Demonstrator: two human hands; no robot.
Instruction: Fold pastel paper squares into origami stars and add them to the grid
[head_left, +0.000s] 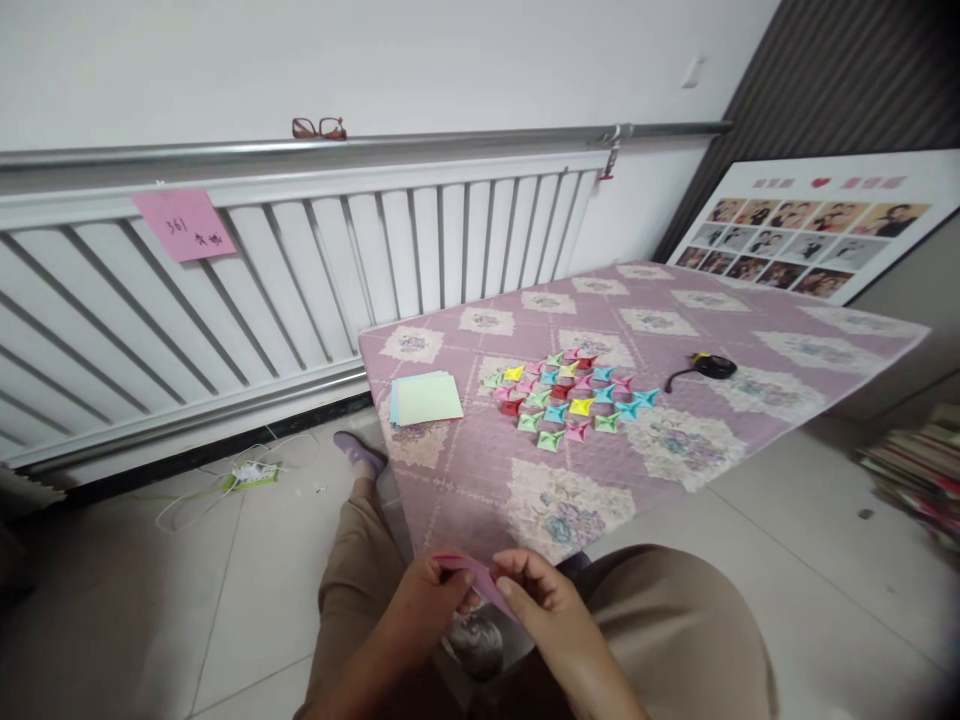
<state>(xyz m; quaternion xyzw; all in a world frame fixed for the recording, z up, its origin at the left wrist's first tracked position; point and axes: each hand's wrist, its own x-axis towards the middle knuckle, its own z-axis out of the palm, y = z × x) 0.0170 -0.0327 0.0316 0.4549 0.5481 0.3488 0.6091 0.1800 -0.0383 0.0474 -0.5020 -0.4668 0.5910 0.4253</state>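
A pink sheet of paper point(487, 588), partly folded, is held between both hands above my lap, just off the table's near corner. My left hand point(431, 597) pinches its left end between thumb and fingers. On the other end, my right hand point(541, 597) closes its thumb and fingertips. Part of the paper's fold is hidden by the fingers. On the table beyond lie several small folded paper pieces point(561, 392) in green, pink, red, blue and yellow, set out in rows. Left of them is a stack of square coloured paper point(427, 398) with a pale green sheet on top.
A purple floral cloth covers the table point(480, 470). A coiled black cable point(714, 367) lies at its right. Behind stands a white radiator point(420, 240) bearing a pink note point(184, 225); glasses point(319, 128) rest on the pipe. A photo board point(802, 235) leans at back right.
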